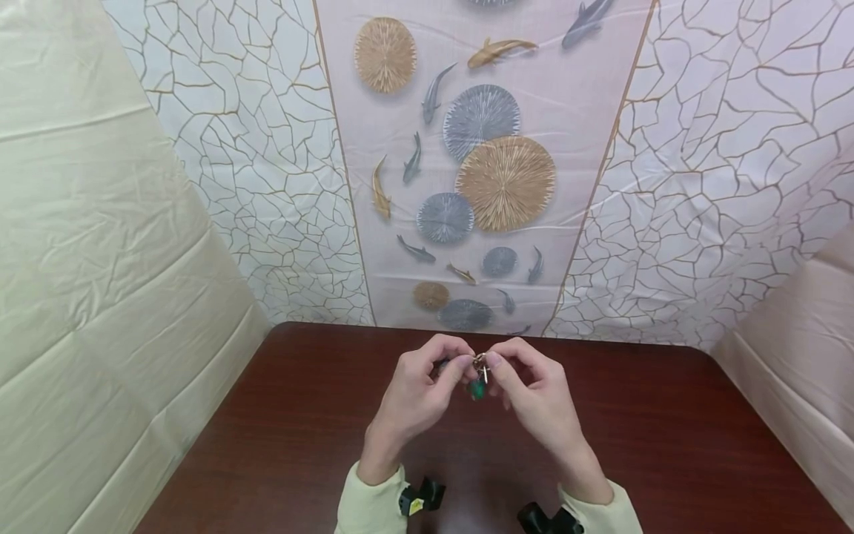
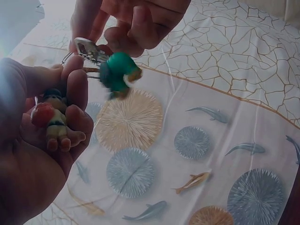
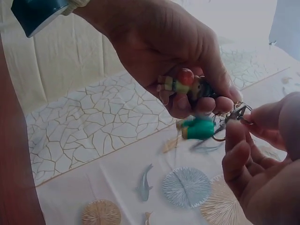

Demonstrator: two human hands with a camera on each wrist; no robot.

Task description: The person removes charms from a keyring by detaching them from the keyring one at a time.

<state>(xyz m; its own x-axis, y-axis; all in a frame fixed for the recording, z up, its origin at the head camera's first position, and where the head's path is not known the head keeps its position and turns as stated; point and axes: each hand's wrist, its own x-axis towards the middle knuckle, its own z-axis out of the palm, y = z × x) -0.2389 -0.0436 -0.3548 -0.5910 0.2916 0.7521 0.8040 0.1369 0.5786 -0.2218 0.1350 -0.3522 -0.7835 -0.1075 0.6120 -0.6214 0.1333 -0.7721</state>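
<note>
In the head view both hands meet above the table, fingertips close together around a metal key ring (image 1: 480,360). My left hand (image 1: 416,386) pinches the linked metal rings between thumb and fingers. A small figurine (image 2: 57,119) with a round red part and dark top lies against its curled fingers. My right hand (image 1: 534,389) pinches the metal ring (image 3: 244,115) from the other side. Below the fingertips dangles a green figurine charm (image 3: 198,128), blurred, beside a silver key-like piece (image 2: 89,50). The fingers partly hide the rings.
The dark reddish-brown table (image 1: 287,415) lies under the hands. Behind it hangs a cloth (image 1: 454,282) printed with fish and round leaf shapes, and cream fabric (image 1: 100,297) drapes down the left side. Black wrist cameras (image 1: 422,497) sit on the sleeves.
</note>
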